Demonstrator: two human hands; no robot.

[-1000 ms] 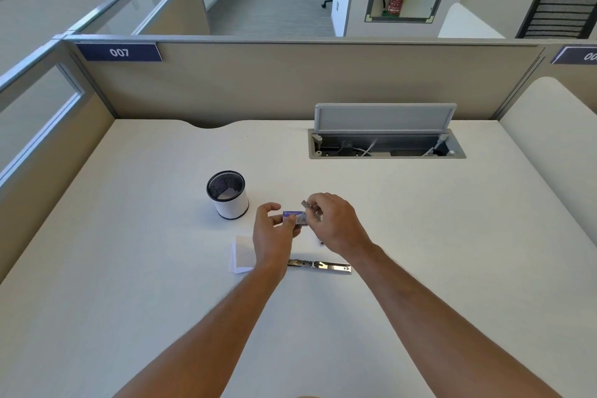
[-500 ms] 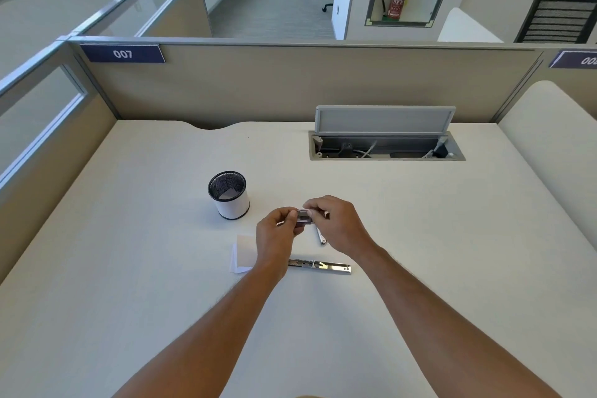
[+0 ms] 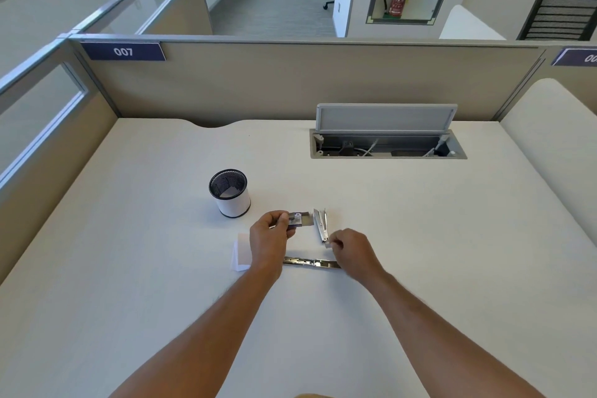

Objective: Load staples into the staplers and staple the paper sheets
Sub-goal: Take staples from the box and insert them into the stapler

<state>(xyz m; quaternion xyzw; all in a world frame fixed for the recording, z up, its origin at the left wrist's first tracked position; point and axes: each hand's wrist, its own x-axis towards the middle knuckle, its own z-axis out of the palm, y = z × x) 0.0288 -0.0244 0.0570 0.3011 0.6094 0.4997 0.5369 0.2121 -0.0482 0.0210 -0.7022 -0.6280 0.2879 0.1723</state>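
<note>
Head view: I am looking down at a pale worktop (image 3: 420,236) enclosed by beige partition panels. My left hand (image 3: 269,237) is gripping a small staple box (image 3: 298,220) between thumb and curled fingers, holding it just above the worktop with its open end pointing toward the right. My right hand (image 3: 350,252) is lying closer to me and to the right, with its fingers curled and its fingertips pinching a small pale piece at the near end of a stapler (image 3: 320,224); I cannot tell whether that piece is a strip of staples or part of the stapler itself. This stapler is lying on the worktop just beside the staple box, running away from me, with its metal channel showing. A second stapler (image 3: 311,263) is lying opened flat, stretching left to right between my two wrists, nearer to me than the first. White paper sheets (image 3: 241,252) are sitting on the worktop just left of my left wrist, partly hidden by it. A black mesh pen cup (image 3: 230,192) with a white lower band is standing upright beyond the left hand, apart from the sheets. Further back on the right, a cable hatch (image 3: 387,139) is standing with its lid raised. A label reading 007 (image 3: 123,51) is fixed to the rear partition.
</note>
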